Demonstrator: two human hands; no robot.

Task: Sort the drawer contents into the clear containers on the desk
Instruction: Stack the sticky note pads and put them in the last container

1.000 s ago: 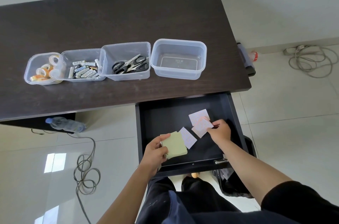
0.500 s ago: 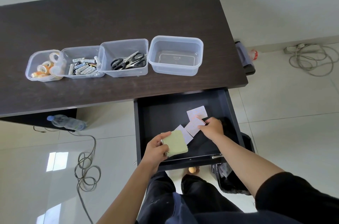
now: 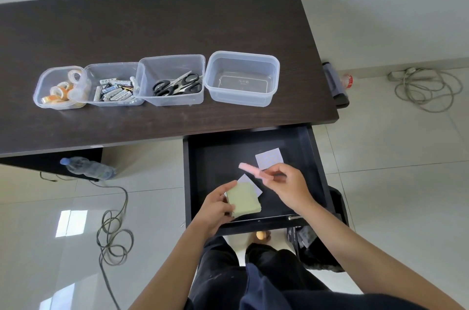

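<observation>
Right hand (image 3: pixel 288 186): over the open drawer, fingers pinching a pink note pad (image 3: pixel 250 170) lifted clear of the drawer floor and seen nearly edge-on.
Left hand (image 3: pixel 215 205): at the drawer's near left part, thumb and fingers curled round a green note pad (image 3: pixel 243 199).
Pale note, near (image 3: pixel 251 184): lies in the drawer, partly under the green note pad.
Pale note, far (image 3: pixel 269 157): flat on the drawer floor, just beyond the right hand.
Drawer (image 3: pixel 215 157): black, pulled out from under the counter's front edge; the landmark for what follows.
Counter (image 3: pixel 152 30): dark wood, behind the drawer, carrying four clear tubs in a row.
Empty tub (image 3: pixel 242 78): directly behind the drawer, nothing inside.
Scissors tub (image 3: pixel 171 80): left of the empty tub, holding black-handled scissors (image 3: pixel 177 85).
Battery tub (image 3: pixel 113 85): next one leftward, holding batteries.
Tape tub (image 3: pixel 61 87): farthest left from the drawer, holding tape rolls.
Water bottle (image 3: pixel 87 168): on the floor left of the drawer, lying on its side.
Cable, left (image 3: pixel 114 236): coiled on the floor left of the drawer.
Cable, right (image 3: pixel 426 89): coiled on the floor well to the drawer's right, behind it.
</observation>
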